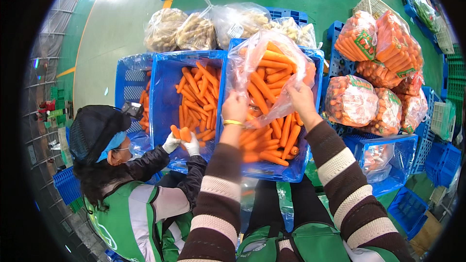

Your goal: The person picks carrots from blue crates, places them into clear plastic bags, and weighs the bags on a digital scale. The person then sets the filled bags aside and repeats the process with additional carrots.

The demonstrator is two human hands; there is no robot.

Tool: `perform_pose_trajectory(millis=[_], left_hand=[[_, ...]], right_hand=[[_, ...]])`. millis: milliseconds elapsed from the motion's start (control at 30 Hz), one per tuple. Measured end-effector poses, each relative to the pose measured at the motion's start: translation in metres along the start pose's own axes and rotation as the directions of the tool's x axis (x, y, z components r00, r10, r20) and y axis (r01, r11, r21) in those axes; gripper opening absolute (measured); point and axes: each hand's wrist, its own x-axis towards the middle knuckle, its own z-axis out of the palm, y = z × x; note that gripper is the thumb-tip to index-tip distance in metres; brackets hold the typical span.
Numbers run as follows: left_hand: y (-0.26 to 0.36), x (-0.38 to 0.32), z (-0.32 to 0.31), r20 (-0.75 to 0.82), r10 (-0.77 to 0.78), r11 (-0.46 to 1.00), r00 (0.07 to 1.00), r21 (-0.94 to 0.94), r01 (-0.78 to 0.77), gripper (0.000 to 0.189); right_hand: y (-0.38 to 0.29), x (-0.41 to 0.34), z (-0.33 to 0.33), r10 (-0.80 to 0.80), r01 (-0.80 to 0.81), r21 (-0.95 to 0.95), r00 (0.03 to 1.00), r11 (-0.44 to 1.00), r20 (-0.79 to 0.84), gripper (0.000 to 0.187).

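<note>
My left hand (235, 108) grips one side of the mouth of a clear plastic bag (238, 67). On the opposite side, my right hand (301, 98) pinches the bag's rim, and the mouth gapes towards me. Carrots (267, 83) fill much of the bag, which rests in the far part of a blue plastic crate (305, 153). Loose carrots (287, 138) lie in the near part of that crate, below the bag's mouth; some look blurred. A gold-coloured bangle (233, 122) circles my left wrist.
At my left, a co-worker (145, 196) in white gloves holds carrots over another blue crate (165, 91). Bags of ginger (196, 31) stand behind the crates. Filled carrot bags (351, 98) are stacked at the right, near a lined blue crate (404, 156).
</note>
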Motion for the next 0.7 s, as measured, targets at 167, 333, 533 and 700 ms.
perform_pose_trajectory(millis=[167,333,533,700], left_hand=[[0.004,-0.006,-0.094,0.008,-0.039,0.461,0.999,-0.887,0.025,0.022],[0.084,-0.059,-0.152,0.047,0.069,0.499,0.996,-0.867,0.007,0.016],[0.129,-0.132,-0.217,-0.047,0.108,0.426,0.993,-0.9,-0.089,0.014],[0.151,-0.228,-0.229,0.0,0.18,0.522,0.984,-0.848,-0.096,0.025]], right_hand=[[-0.053,-0.038,-0.066,0.212,-0.177,0.626,0.977,0.759,0.019,0.023],[-0.15,-0.11,-0.104,0.052,-0.264,0.657,0.945,0.706,0.323,0.036],[-0.23,-0.185,-0.129,-0.071,-0.271,0.681,0.9,0.681,0.429,0.039],[-0.253,-0.263,-0.172,-0.257,-0.159,0.65,0.829,0.743,0.497,0.036]])
